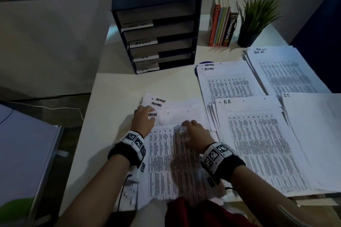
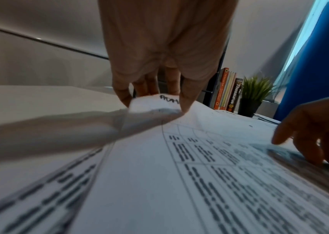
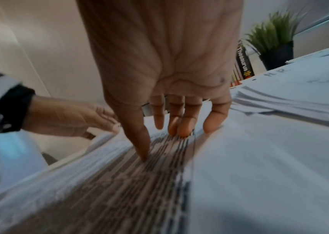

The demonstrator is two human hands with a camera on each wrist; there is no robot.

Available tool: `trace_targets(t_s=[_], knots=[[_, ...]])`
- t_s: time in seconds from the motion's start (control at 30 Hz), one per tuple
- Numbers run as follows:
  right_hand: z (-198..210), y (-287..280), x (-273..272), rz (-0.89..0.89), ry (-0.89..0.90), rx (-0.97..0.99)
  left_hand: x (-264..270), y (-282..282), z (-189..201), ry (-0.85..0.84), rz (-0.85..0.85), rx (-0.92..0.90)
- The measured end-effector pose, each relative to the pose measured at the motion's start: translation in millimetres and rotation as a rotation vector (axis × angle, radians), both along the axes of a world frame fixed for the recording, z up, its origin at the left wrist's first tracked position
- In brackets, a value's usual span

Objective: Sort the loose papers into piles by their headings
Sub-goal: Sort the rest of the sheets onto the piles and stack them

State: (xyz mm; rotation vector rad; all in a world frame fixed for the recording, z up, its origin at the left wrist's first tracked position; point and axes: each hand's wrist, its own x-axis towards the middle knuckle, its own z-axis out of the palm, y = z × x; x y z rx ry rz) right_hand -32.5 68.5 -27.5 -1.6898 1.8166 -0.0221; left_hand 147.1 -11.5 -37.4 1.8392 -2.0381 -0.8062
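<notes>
A loose stack of printed sheets point(image 1: 171, 156) lies in front of me; its top sheets are headed ADMIN. My left hand point(image 1: 144, 120) pinches the raised top-left corner of the top sheet point(image 2: 155, 102) between thumb and fingers. My right hand point(image 1: 193, 131) rests fingertips-down, spread, on the sheet's table print point(image 3: 169, 142). To the right lie sorted piles: ADMIN point(image 1: 228, 83), a task-list pile point(image 1: 282, 72), H.R. point(image 1: 258, 143) and I.T. point(image 1: 313, 134).
A dark blue shelf organiser point(image 1: 156, 29) with labelled trays stands at the back of the white desk point(image 1: 120, 88). Books point(image 1: 221, 22) and a potted plant point(image 1: 254, 20) stand behind the piles. The desk's left edge drops off beside my left arm.
</notes>
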Motion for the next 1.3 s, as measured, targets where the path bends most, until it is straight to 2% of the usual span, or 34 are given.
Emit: trace_targets(t_s=[0.07,0.1,0.2,0.23,0.33,0.4,0.47,0.5,0.63,0.77,1.0,1.13,1.27,1.3], knots=[[-1,-3,3,-0.007,0.059,-0.084,2,1,5,0.054,-0.070,-0.089],[0,-4,5,0.010,0.120,-0.130,3,4,10,0.089,-0.130,-0.063],[5,-8,13,0.117,0.340,-0.266,9,9,26,0.144,-0.352,0.295],[4,-9,15,0.158,0.412,-0.314,13,9,28,0.159,-0.379,0.383],[-4,-10,19,0.276,0.481,-0.413,16,4,34,0.302,-0.277,0.496],[-3,-7,22,0.325,0.466,-0.490,13,-5,31,0.304,-0.140,0.390],[-7,0,27,0.346,0.453,-0.515,12,-17,21,0.168,-0.080,0.214],[-10,4,29,0.347,0.439,-0.485,12,-23,16,0.100,-0.087,0.186],[-5,9,40,0.364,0.372,-0.309,12,-31,-2,-0.151,-0.152,0.243],[-2,7,40,0.335,0.376,-0.262,14,-28,-5,-0.135,-0.118,0.168],[-2,-1,39,0.325,0.355,-0.302,20,-28,-7,-0.156,-0.113,0.227],[-1,-1,41,0.282,0.324,-0.334,23,-28,-7,-0.125,-0.150,0.026],[-4,-8,46,0.222,0.380,-0.392,24,-17,-5,-0.214,-0.319,-0.129],[-5,-10,47,0.200,0.401,-0.434,25,-16,-3,-0.183,-0.336,-0.116]])
